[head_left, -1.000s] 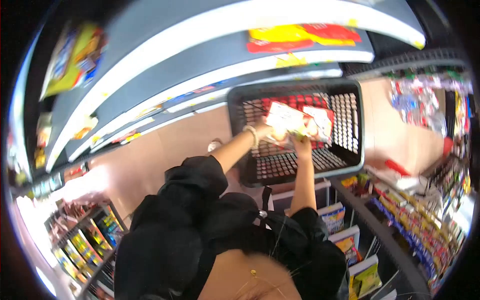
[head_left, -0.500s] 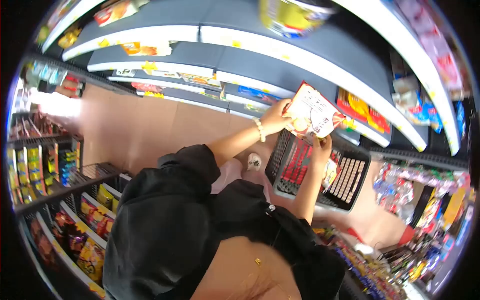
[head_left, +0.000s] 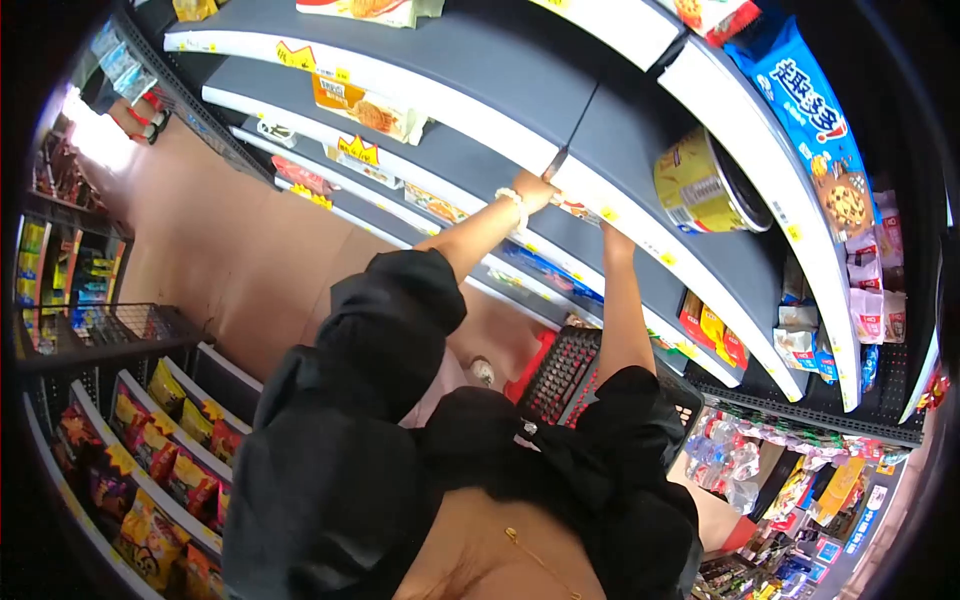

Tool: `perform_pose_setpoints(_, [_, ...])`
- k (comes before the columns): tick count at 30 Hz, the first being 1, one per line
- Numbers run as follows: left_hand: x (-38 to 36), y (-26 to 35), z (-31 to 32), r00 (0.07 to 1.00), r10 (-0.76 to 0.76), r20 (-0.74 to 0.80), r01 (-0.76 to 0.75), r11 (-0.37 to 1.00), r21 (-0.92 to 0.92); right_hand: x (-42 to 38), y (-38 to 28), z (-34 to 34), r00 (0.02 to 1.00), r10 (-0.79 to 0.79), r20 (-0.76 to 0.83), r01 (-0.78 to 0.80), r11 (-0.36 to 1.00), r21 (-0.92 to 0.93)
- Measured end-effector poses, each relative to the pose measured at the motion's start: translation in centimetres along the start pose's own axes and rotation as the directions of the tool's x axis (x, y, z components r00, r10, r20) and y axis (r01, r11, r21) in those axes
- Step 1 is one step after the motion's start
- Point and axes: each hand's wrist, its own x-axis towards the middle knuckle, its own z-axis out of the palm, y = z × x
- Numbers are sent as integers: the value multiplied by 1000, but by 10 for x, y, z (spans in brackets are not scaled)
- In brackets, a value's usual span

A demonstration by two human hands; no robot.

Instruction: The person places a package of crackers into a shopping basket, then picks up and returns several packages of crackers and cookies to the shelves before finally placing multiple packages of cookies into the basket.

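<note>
One red-and-white printed packet (head_left: 577, 208) lies between the left hand (head_left: 535, 190) and right hand (head_left: 616, 240), mostly hidden at the white edge of the smooth, dark-grey shelf (head_left: 480, 60). Both hands' fingers are too hidden to tell their spread or grip. Right of them stand one yellow cylindrical tub (head_left: 697, 185) and one glossy blue packet (head_left: 812, 130); below sits one black latticed plastic basket (head_left: 562, 372).

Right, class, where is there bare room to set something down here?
Tub shelf: between the yellow tub and the packet farther left. Next shelf down: between the orange packet and the left hand. Floor: left of the legs. Crowded: among the snack bags, lower left, and around the blue cookie packet, right.
</note>
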Motion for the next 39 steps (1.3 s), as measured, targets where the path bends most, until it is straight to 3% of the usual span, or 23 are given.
perform_pose_setpoints(3, [4, -9, 2, 991, 119, -66, -121, 992, -22, 11, 5, 10, 999, -25, 22, 29, 978, -205])
perform_pose_setpoints(7, [16, -31, 12, 982, 183, -52, -183, 983, 9, 11, 10, 11, 988, -66, 142, 131, 849, -511])
perform_pose_setpoints(10, [21, -41, 17, 979, 201, -35, -198, 978, 72, 1, -1, 9, 973, -96, 210, 205, 774, -599])
perform_pose_setpoints(11, [21, -43, 19, 977, 213, -23, -210, 973, 96, -2, -12, 4, 968, 20, 251, 127, 822, -556])
perform_pose_setpoints(14, [24, -60, 25, 969, 240, 48, -245, 943, 223, -7, 7, 5, 987, -9, 163, 76, 909, -409])
perform_pose_setpoints(15, [25, -70, 29, 964, 250, 88, -265, 927, 266, -12, 0, -2, 984, 41, 175, 40, 898, -437])
perform_pose_setpoints(16, [9, -46, 11, 980, -16, 198, -7, 993, 114, -16, 20, -5, 979, -139, 151, 194, 868, -456])
perform_pose_setpoints(17, [5, -74, 21, 992, 114, 61, -125, 964, 233, -27, 15, -13, 995, 27, 101, 0, 966, -260])
perform_pose_setpoints(18, [-8, -77, 22, 982, 179, -56, -176, 983, 46, -41, 8, -26, 991, 127, 37, -124, 989, -85])
perform_pose_setpoints(19, [-33, -56, 19, 979, 175, -101, -177, 984, -10, -54, 20, -36, 994, 101, -40, -95, 986, 133])
perform_pose_setpoints(20, [-61, -29, 16, 976, 161, -148, -173, 983, -67, -73, 8, -54, 948, 312, -70, -291, 933, 211])
perform_pose_setpoints(22, [-105, -14, 32, 961, 253, -113, -270, 945, -186, -106, 37, -89, 964, 164, -211, -130, 978, 166])
perform_pose_setpoints(25, [-164, -17, 78, 963, 208, 172, -167, 960, -223, -168, 83, -151, 893, 271, -360, -262, 962, 76])
perform_pose_setpoints(26, [-184, -18, 97, 946, 163, 280, -90, 963, -256, -192, 123, -168, 864, 283, -416, -266, 959, 101])
perform_pose_setpoints(27, [-203, -17, 115, 918, 122, 379, -14, 961, -275, -218, 160, -189, 816, 366, -448, -390, 920, 41])
perform_pose_setpoints(28, [-220, -16, 132, 880, 83, 467, 60, 957, -283, -230, 151, -210, 761, 439, -478, -504, 864, -9])
perform_pose_setpoints(29, [-235, -15, 148, 844, 50, 533, 112, 957, -268, -246, 139, -233, 621, 650, -439, -646, 741, 184])
perform_pose_setpoints(30, [-251, -14, 164, 805, 16, 592, 164, 955, -248, -281, 243, -244, 639, 575, -511, -705, 704, -91])
perform_pose_setpoints(31, [-263, -14, 178, 764, -22, 645, 215, 951, -222, -292, 241, -265, 448, 810, -379, -826, 537, 170])
perform_pose_setpoints(32, [-273, -11, 190, 719, -34, 695, 234, 952, -195, -314, 280, -266, 335, 825, -455, -778, 515, 360])
perform_pose_setpoints(34, [-288, -4, 214, 625, -66, 778, 270, 953, -137, -329, 307, -293, 152, 980, -127, -811, 197, 551])
perform_pose_setpoints(37, [-307, -14, 250, 592, -91, 801, 291, 951, -107, -344, 368, -293, -79, 993, -87, -748, -2, 664])
perform_pose_setpoints(39, [-319, -22, 264, 592, -124, 796, 329, 939, -98, -349, 387, -291, -70, 998, -4, -578, -37, 815])
